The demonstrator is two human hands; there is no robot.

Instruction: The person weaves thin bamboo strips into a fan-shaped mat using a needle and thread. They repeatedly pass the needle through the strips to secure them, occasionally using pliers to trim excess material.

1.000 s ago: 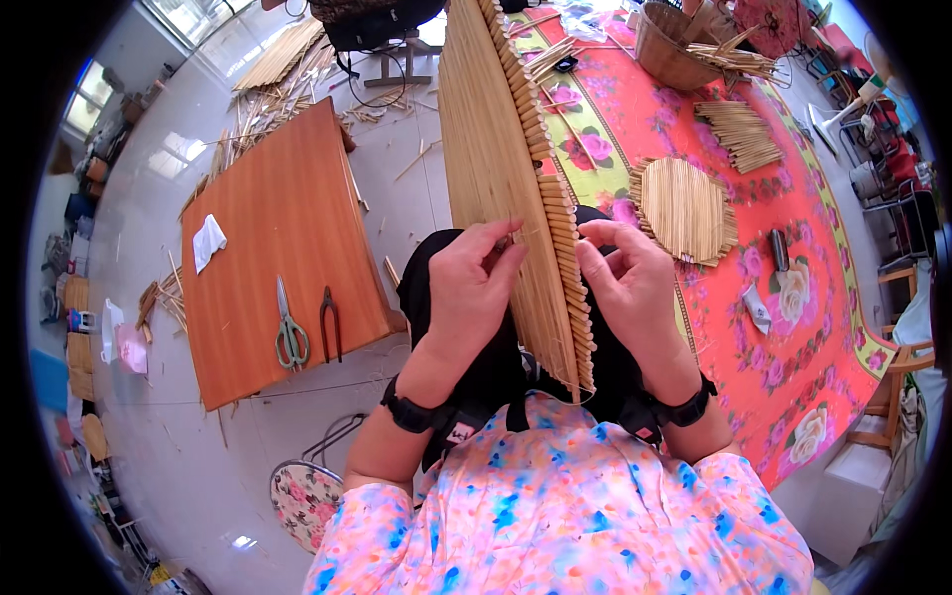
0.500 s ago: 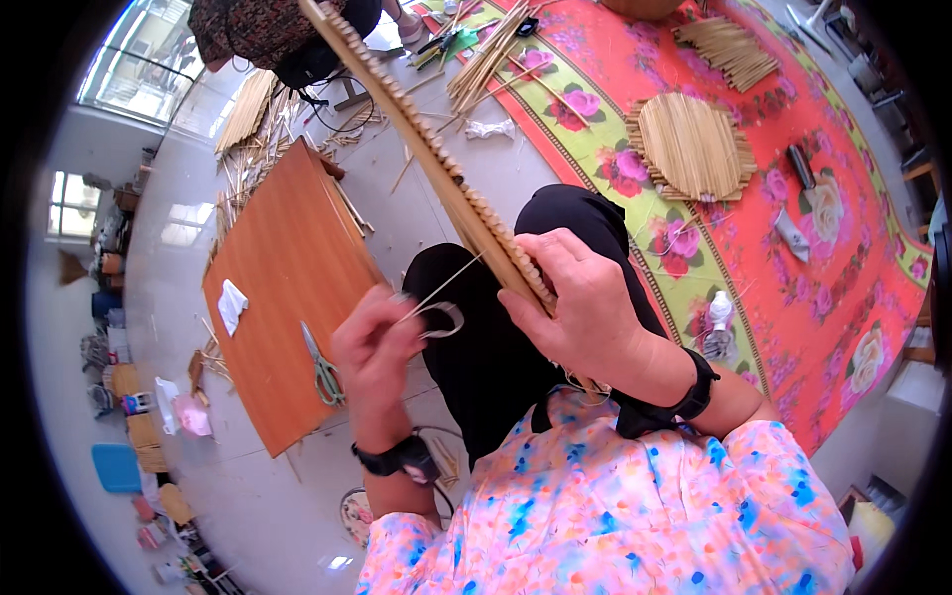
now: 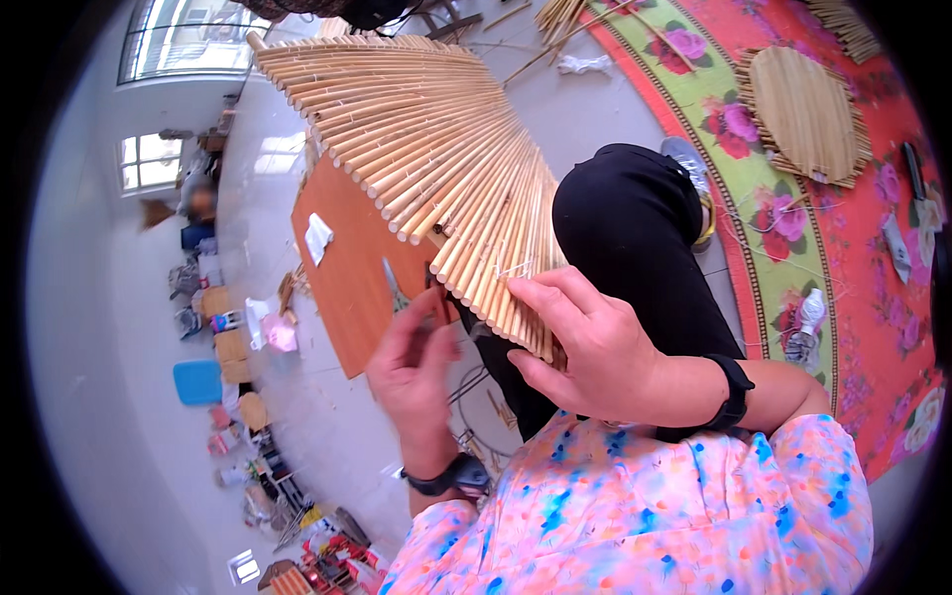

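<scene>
Head view. Bamboo fan (image 3: 436, 169) fills upper centre of frame, slats splaying out toward upper left and converging at lower right, near frame centre. Right hand (image 3: 595, 347) clamps that narrow end: thumb on the near face, fingers curled round the edge, pressed together on the slats. Probably held there because that is where the slats bunch and the pale thread binding shows, so one hand steadies the whole piece. Left hand (image 3: 416, 362) sits just below-left of the fan's narrow end, motion-blurred, fingers half curled; whether it pinches a thread or needle cannot be told. It is close to the slats, contact unclear. Black watch or band on each wrist.

Behind the fan, left of centre: orange board (image 3: 342, 288) on the floor with a scrap of white paper; a tool on it is mostly hidden. Upper right: a second woven bamboo piece (image 3: 803, 114) lies flat on the red floral mat (image 3: 873, 297). Bottle (image 3: 808, 312) lies at the mat edge, right. No open container with readable contents; clutter at far left too small to tell.
</scene>
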